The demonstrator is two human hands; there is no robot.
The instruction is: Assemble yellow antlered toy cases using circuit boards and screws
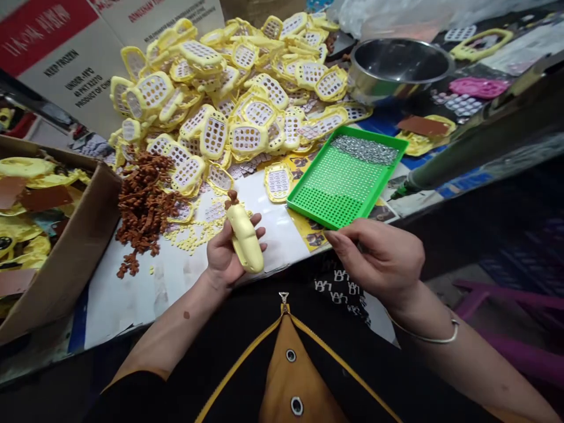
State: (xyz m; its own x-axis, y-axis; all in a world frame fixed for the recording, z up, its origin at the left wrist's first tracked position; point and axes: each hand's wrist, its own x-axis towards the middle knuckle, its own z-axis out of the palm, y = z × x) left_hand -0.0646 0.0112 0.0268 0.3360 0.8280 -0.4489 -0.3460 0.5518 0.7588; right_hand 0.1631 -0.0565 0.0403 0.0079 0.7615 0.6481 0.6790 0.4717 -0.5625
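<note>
My left hand [227, 252] is closed round a pale yellow toy phone shell [245, 238], held on edge above the table's near edge, with a small brown piece [231, 198] at its top end. My right hand [379, 258] hovers just below the green perforated tray [348, 176], fingers curled together in a pinch; whatever they hold is hidden. Small silver parts [365, 149] fill the tray's far end.
A big heap of yellow keypad shells [229, 94] covers the far table. Brown rubber pieces [143, 202] lie piled at left beside a cardboard box [61, 258]. A steel bowl [399, 64] stands far right. A single yellow shell [278, 181] lies by the tray.
</note>
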